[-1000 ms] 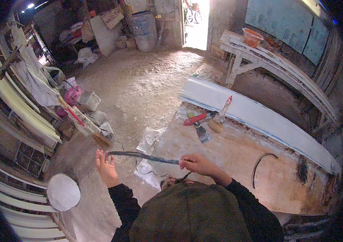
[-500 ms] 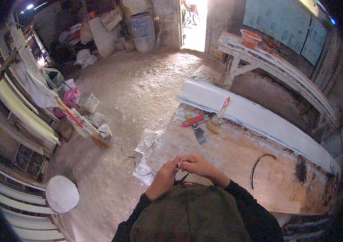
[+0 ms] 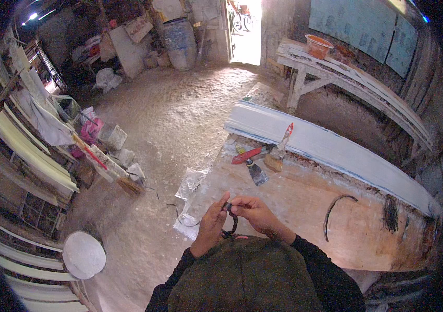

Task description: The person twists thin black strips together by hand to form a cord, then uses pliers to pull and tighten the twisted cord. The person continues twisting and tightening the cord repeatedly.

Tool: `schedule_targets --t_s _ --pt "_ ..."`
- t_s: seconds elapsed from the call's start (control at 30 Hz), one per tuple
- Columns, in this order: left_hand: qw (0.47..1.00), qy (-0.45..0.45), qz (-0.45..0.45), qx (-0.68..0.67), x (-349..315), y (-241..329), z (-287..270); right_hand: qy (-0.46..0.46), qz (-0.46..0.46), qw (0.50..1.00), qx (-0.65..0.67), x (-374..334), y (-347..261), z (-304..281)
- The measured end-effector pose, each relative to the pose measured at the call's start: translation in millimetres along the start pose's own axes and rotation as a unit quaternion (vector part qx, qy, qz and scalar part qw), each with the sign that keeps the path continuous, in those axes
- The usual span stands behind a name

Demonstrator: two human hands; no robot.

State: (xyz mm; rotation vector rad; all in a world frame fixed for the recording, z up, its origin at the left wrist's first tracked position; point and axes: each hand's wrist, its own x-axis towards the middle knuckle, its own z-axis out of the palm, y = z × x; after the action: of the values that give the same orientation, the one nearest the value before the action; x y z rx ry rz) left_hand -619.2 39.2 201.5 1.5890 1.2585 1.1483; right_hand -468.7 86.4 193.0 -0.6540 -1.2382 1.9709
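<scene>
Close in front of my body, both hands work on a dark cord (image 3: 234,224). My left hand (image 3: 212,224) pinches one end of it between thumb and fingers. The fingertips of my right hand (image 3: 257,215) close on the same end from the other side. From there the cord bends down in a curve and disappears behind my cap. On the tabletop (image 3: 284,208), to the right of my hands, lies a similar curved dark cord (image 3: 327,218). Farther right is a bundle of loose black strands (image 3: 389,214).
Beyond my hands lie a putty knife (image 3: 256,172), a red-handled tool (image 3: 246,155) and a brush (image 3: 274,160). A long white moulding (image 3: 325,145) edges the table. An orange bowl (image 3: 318,47) sits on a far bench; a white round container (image 3: 84,255) stands at left.
My fingertips have shifted on the cord, and more of its dark end and downward curve now shows between my hands. The view has turned slightly; the things on the table stay put.
</scene>
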Motion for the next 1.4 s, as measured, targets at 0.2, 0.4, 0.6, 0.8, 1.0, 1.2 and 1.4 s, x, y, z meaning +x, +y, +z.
schedule_targets --t_s 0.2,0.4,0.6,0.8,1.0,1.2,1.4 --pt "0.995 -0.011 0.082 0.064 3.4 -7.6 8.2 0.029 -0.013 0.997 0.070 -0.7 -1.4 4.3" --pt "0.988 -0.014 0.089 0.124 5.4 -2.4 9.7 0.027 -0.049 0.994 0.091 1.9 2.7 5.5" --pt "0.996 -0.011 0.063 0.067 6.8 -7.4 8.6 0.038 -0.071 0.997 -0.011 6.9 19.3 7.0" --pt "0.987 -0.039 0.044 -0.149 4.9 -0.1 -1.4 -0.102 -0.096 0.986 -0.084 9.1 8.7 19.2" --pt "0.979 -0.032 0.016 -0.199 3.9 7.3 -1.0 -0.113 -0.122 0.981 -0.099 14.0 17.0 17.1" --pt "0.975 0.101 -0.041 -0.194 6.9 11.3 0.2 0.013 -0.148 0.986 -0.079 12.6 36.6 8.0" --pt "0.978 0.122 -0.025 -0.166 10.2 3.1 3.2 0.040 -0.142 0.970 -0.194 7.4 14.1 9.8"
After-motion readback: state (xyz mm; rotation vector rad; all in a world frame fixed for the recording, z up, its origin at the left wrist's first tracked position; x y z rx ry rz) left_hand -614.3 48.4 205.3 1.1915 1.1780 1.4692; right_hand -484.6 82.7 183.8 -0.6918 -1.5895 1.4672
